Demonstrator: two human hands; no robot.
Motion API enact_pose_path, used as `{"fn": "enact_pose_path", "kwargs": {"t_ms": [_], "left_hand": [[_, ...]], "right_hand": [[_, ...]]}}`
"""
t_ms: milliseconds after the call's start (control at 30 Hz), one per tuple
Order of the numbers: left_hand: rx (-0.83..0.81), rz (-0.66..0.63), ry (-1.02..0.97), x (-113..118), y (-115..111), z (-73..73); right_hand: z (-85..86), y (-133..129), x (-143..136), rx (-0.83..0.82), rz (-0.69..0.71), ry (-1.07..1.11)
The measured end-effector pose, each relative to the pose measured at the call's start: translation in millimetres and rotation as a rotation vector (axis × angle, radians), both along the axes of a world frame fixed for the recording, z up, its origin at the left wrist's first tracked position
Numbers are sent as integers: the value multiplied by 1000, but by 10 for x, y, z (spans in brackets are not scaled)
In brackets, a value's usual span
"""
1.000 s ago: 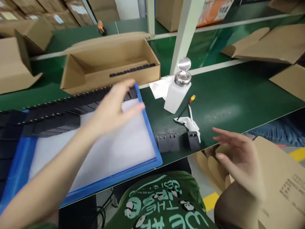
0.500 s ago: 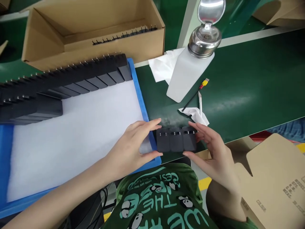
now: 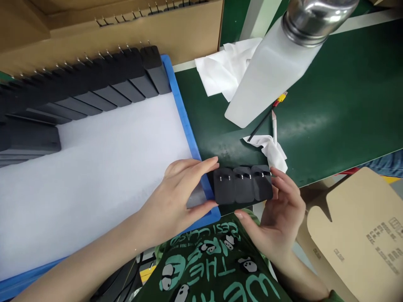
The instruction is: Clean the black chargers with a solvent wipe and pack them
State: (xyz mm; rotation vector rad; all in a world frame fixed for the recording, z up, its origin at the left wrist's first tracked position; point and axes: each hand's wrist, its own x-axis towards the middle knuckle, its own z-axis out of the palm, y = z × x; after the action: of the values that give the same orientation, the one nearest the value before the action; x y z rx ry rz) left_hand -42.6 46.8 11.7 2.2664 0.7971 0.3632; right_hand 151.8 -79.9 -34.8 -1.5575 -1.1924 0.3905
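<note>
The left hand, thumb and fingers spread wide, brackets one end of three black adapters lined up between the hands — firm contact I cannot tell. The right hand, thumb well apart from curled fingers, cups the other end — a crumpled white cloth just beyond it.

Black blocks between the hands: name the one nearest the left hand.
The left block, at the end of the row beside the blue tray. The middle block and right block sit farther from the left hand.
</note>
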Motion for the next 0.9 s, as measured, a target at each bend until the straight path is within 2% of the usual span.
{"fn": "enact_pose_path", "kwargs": {"t_ms": [133,667,733,833,900], "left_hand": [[-9,-1,-3,0,-1,-11],[-22,41,26,3,-18,-39],[45,20,12,23,-21,-31],[173,-36,-41,85,-24,-23],[229,-61,-71,136,-22,-21]], "right_hand": [[-14,-6,-35,-24,-27,20],[-28,-58,31,6,40,-52],[7,-124,177,48,-18,-48],[61,-391,616,120,-207,-127],[62,-689,984,3,-336,-255]]}}
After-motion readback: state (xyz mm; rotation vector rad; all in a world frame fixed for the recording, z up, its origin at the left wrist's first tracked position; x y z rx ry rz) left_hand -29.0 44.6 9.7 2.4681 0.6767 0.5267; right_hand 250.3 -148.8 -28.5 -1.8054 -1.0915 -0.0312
